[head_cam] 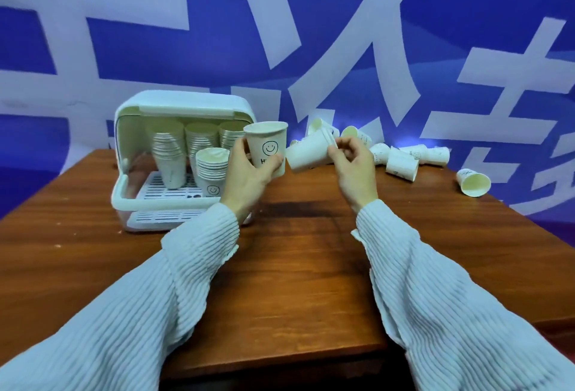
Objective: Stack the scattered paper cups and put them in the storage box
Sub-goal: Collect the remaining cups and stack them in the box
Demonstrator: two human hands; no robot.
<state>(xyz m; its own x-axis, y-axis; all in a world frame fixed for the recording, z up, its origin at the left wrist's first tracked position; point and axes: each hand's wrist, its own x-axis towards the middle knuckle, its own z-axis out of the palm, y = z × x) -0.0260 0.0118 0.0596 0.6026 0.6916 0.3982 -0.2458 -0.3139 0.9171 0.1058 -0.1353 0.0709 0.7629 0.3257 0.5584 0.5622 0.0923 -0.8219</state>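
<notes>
**Nesting two cups above the tabletop**

Holding an upright smiley-face paper cup [268,149] in the left hand [249,169], fingers wrapped round its side, the person brings up a second cup [308,151] tipped on its side, pinched near the rim by the right hand [353,160]. The two cups almost touch, above the middle of the tabletop [295,250].

The storage box [174,157] stands open toward the far left corner, already holding several tall cup stacks [169,157]. Loose cups [401,161] lie scattered along the far right edge, with one cup [473,182] lying apart.

This looks like the stacking step: next the tipped cup likely needs turning upright and sliding into the other, rims aligned.
</notes>
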